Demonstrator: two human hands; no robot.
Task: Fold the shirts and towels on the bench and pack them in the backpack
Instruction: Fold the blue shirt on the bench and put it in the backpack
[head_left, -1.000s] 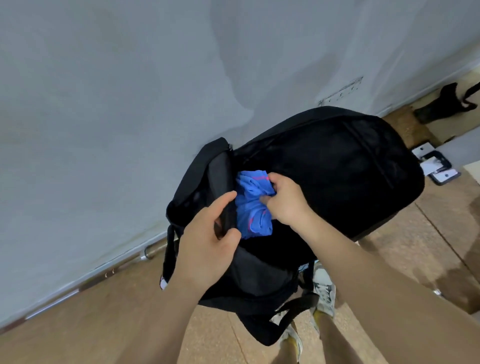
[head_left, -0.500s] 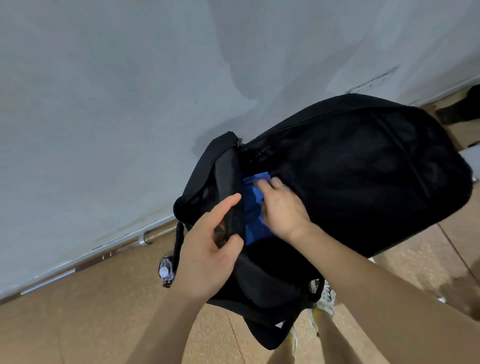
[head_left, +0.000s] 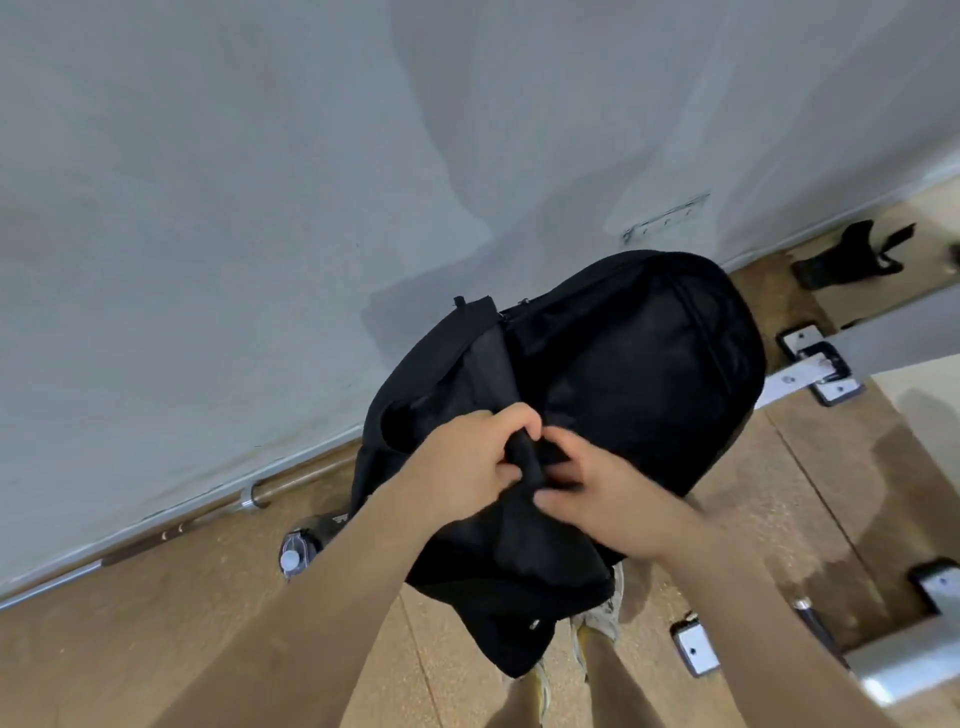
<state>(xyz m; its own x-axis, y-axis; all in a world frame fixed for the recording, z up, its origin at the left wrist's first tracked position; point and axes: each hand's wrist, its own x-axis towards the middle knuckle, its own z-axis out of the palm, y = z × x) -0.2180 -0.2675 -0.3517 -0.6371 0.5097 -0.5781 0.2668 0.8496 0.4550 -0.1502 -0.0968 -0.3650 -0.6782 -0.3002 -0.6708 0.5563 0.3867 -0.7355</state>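
Two hands meet at the mouth of a black backpack (head_left: 623, 374), held up before a grey wall (head_left: 208, 208). The left hand (head_left: 467, 462) clenches a fold of its rim; the right hand (head_left: 602, 493) touches beside it, fingers too blurred to read. Soft and limp, it likely sags; the rim looks the surest hold.

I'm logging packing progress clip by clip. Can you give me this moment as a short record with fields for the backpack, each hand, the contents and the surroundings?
backpack: black backpack, bulky, between the person and a grey wall
opening: fabric edges drawn together between the hands
left hand: left hand grips a fold of the fabric at the opening
right hand: right hand at the opening beside it, fingers blurred, grip unclear
contents: none visible
nearby: what looks like a bottle on the brown floor, lower left of the bag
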